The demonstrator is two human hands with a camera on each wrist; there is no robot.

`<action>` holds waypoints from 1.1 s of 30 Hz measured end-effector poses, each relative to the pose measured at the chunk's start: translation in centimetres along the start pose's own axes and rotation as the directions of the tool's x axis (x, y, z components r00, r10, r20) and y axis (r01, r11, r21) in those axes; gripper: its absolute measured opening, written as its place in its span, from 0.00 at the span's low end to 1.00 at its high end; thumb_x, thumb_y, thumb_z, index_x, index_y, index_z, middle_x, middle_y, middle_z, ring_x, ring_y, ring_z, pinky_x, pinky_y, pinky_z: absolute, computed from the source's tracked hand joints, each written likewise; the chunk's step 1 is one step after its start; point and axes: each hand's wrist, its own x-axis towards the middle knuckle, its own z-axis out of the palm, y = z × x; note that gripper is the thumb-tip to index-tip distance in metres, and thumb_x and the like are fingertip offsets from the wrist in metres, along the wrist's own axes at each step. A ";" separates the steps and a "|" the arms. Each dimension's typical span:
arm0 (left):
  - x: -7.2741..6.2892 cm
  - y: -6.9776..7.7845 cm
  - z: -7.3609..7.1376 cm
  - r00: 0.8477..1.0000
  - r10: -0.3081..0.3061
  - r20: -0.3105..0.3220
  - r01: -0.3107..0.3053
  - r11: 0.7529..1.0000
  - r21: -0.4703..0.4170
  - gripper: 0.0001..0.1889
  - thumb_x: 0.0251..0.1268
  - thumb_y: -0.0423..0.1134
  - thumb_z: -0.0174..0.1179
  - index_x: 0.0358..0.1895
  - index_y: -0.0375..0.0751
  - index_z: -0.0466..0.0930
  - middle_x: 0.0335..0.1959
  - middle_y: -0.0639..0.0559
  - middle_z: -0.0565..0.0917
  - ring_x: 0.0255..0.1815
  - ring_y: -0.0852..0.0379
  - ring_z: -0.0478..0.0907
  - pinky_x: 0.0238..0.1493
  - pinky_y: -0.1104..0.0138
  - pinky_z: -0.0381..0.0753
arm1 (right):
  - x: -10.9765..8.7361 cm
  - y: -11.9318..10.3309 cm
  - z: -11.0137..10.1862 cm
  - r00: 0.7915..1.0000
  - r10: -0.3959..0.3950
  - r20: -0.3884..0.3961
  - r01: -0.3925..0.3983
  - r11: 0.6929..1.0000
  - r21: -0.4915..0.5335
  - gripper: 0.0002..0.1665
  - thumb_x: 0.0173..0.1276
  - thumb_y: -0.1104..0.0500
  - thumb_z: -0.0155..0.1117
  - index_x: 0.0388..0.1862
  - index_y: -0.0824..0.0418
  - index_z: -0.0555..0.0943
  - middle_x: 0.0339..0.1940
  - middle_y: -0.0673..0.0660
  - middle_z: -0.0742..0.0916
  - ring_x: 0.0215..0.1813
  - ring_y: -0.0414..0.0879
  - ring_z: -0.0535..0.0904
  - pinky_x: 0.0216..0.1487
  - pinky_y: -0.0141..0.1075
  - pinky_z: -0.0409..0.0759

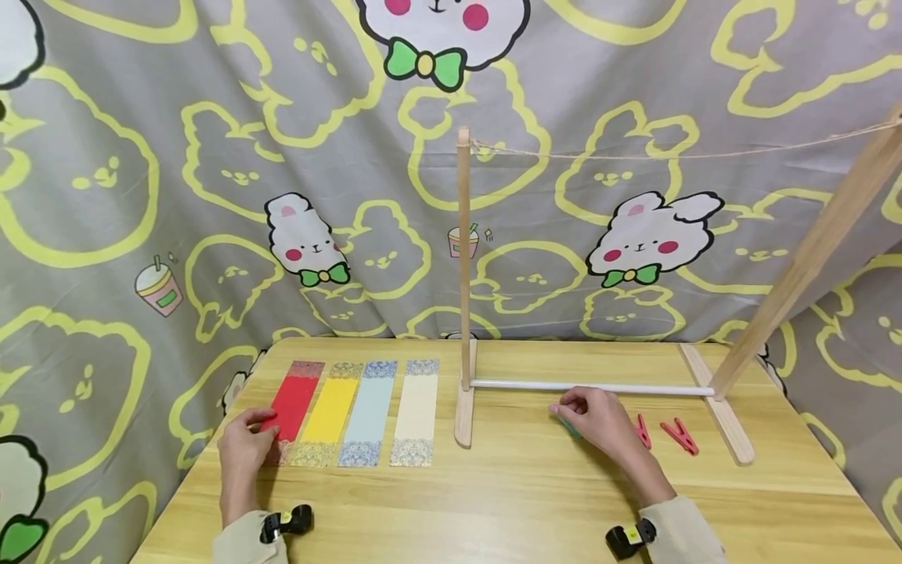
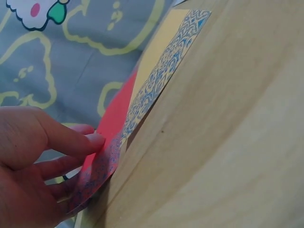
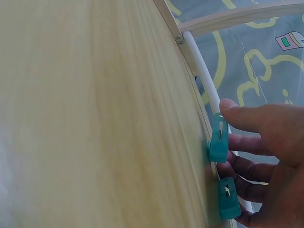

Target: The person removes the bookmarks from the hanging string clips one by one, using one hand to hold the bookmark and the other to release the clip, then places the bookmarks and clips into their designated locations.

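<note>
My left hand (image 1: 245, 450) is at the left edge of a red paper strip (image 1: 294, 399) with patterned ends. In the left wrist view its thumb lies over the red strip (image 2: 115, 116) and the other fingers are behind, pinching the edge. Yellow (image 1: 331, 411), pale blue (image 1: 369, 411) and cream (image 1: 415, 407) strips lie alongside. On the table's right half, my right hand (image 1: 600, 419) pinches a green clothespin (image 3: 219, 142) between thumb and fingers. A second green clothespin (image 3: 229, 199) sits close beside the lower fingers in the right wrist view.
A wooden frame stands behind, with a left post (image 1: 464, 266), a right post (image 1: 810, 274), a white rod (image 1: 521, 385) low down and a cord (image 1: 655, 157) strung across the top. Red clothespins (image 1: 680, 436) lie right of my right hand. A patterned curtain (image 1: 395, 172) backs the table.
</note>
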 end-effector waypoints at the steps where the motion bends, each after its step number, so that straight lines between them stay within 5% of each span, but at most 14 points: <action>1: 0.0 0.0 0.0 1.000 -0.003 0.006 0.003 1.000 -0.002 0.14 0.63 0.25 0.64 0.53 0.29 0.83 0.49 0.26 0.82 0.47 0.37 0.78 0.26 0.70 0.74 | 0.0 0.0 0.1 1.000 0.001 0.000 -0.001 1.000 0.001 0.13 0.66 0.51 0.76 0.37 0.60 0.89 0.28 0.47 0.86 0.32 0.39 0.80 0.36 0.37 0.80; 8: 0.0 -0.2 0.0 0.999 -0.009 0.050 0.009 1.000 -0.003 0.16 0.63 0.22 0.62 0.54 0.28 0.81 0.49 0.25 0.81 0.44 0.37 0.78 0.23 0.69 0.78 | 0.1 0.0 0.1 1.000 -0.010 -0.013 0.010 1.000 -0.008 0.11 0.65 0.52 0.76 0.35 0.59 0.88 0.27 0.46 0.85 0.31 0.39 0.79 0.35 0.37 0.80; 14: -0.1 -0.3 0.1 0.999 0.013 0.050 -0.015 0.999 0.048 0.15 0.62 0.23 0.63 0.53 0.28 0.82 0.49 0.27 0.82 0.48 0.36 0.77 0.31 0.69 0.75 | -0.1 0.1 0.2 1.000 0.000 0.005 0.000 1.000 -0.006 0.12 0.65 0.51 0.76 0.36 0.60 0.88 0.28 0.46 0.86 0.32 0.39 0.79 0.36 0.37 0.80; 24: 0.3 -0.1 0.0 0.996 0.042 0.073 -0.047 0.997 0.067 0.14 0.64 0.26 0.64 0.53 0.27 0.82 0.50 0.27 0.81 0.49 0.34 0.77 0.45 0.54 0.75 | -0.3 0.1 0.1 1.000 0.000 0.022 0.000 1.000 0.010 0.12 0.67 0.52 0.75 0.39 0.60 0.88 0.29 0.47 0.86 0.33 0.39 0.79 0.37 0.37 0.80; 33: 0.0 0.0 -0.2 0.998 0.023 0.059 -0.027 0.998 0.058 0.13 0.71 0.32 0.60 0.53 0.29 0.82 0.52 0.28 0.81 0.51 0.34 0.77 0.36 0.63 0.76 | -0.1 0.3 -0.4 1.000 -0.002 0.006 0.001 0.999 0.035 0.13 0.68 0.53 0.75 0.42 0.61 0.88 0.32 0.49 0.87 0.35 0.41 0.81 0.38 0.38 0.80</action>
